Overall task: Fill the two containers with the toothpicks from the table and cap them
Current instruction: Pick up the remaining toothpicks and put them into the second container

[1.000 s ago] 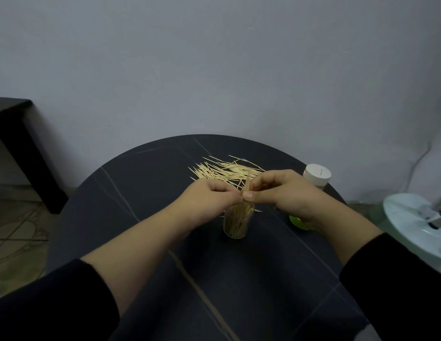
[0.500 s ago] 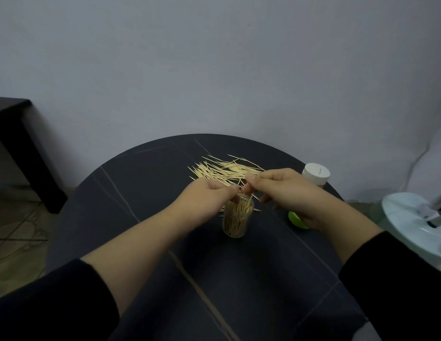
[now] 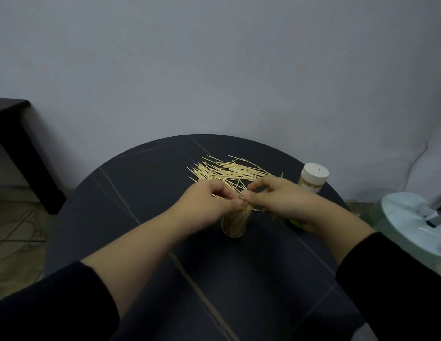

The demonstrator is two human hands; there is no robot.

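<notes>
A clear open container (image 3: 234, 225) stands mid-table, packed with upright toothpicks. My left hand (image 3: 209, 203) and my right hand (image 3: 278, 200) meet just above its mouth, fingertips pinching the tops of the toothpicks there. A loose pile of toothpicks (image 3: 229, 172) lies on the table behind the hands. A second container (image 3: 313, 178) with a white cap stands at the right edge, toothpicks inside. A green lid (image 3: 295, 222) peeks out under my right wrist.
The round dark table (image 3: 140, 193) has pale veins. A white fan base (image 3: 416, 222) sits on the floor to the right, a dark side table (image 3: 15, 134) to the left. A grey wall is close behind.
The bundle that stood above the container's mouth has gone down into it. Both hands have stayed over the container, fingertips now lower at the toothpick tops.
</notes>
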